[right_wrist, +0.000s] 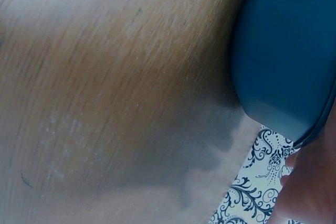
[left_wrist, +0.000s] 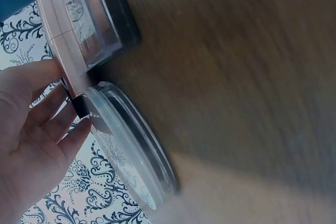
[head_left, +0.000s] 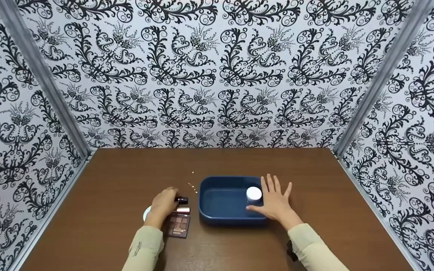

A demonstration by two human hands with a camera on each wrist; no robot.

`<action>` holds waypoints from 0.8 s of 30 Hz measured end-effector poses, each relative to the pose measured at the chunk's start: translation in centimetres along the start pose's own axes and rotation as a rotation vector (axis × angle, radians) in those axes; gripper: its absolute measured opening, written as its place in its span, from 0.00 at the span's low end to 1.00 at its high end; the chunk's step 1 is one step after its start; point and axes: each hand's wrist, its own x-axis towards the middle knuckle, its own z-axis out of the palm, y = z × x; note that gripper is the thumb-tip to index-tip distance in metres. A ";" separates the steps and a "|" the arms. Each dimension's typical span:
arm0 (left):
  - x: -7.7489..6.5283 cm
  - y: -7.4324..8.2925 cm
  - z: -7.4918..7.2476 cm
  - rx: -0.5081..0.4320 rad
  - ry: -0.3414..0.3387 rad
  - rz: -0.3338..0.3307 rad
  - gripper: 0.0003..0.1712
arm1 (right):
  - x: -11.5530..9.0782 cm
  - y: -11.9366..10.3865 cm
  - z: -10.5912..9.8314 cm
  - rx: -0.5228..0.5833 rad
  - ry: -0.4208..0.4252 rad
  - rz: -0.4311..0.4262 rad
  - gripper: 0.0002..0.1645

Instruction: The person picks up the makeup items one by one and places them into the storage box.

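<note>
In the head view my left hand (head_left: 164,203) is over the left group of cosmetics, fingers curled at a small black tube (head_left: 182,200). Close below it lie a rose-gold tube (head_left: 183,210) and an eyeshadow palette (head_left: 178,225). A round clear-edged compact (left_wrist: 131,150) sits beside that hand's fingers in the left wrist view, where only part of the black tube (left_wrist: 80,106) shows. My right hand (head_left: 275,203), fingers spread, rests at the right side of a blue tray (head_left: 232,217). Its thumb reaches over the rim near a white-capped jar (head_left: 254,193) inside.
Small shiny bits (head_left: 192,187) lie on the brown table (head_left: 145,165) left of the tray. Patterned walls (head_left: 217,94) enclose the table at the back and both sides. A dark object (head_left: 291,251) shows by the right sleeve.
</note>
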 end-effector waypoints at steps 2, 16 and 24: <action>-0.1 0.0 0.1 0.007 0.006 -0.002 0.20 | -0.1 -0.1 -0.1 -0.003 -0.013 0.008 0.78; 0.0 0.3 -0.6 -0.009 0.061 0.006 0.22 | -0.3 -0.6 -0.8 -0.021 -0.033 0.016 0.77; 0.2 1.4 -1.5 -0.042 0.130 0.064 0.12 | -0.3 -0.5 -0.8 -0.028 -0.030 0.016 0.77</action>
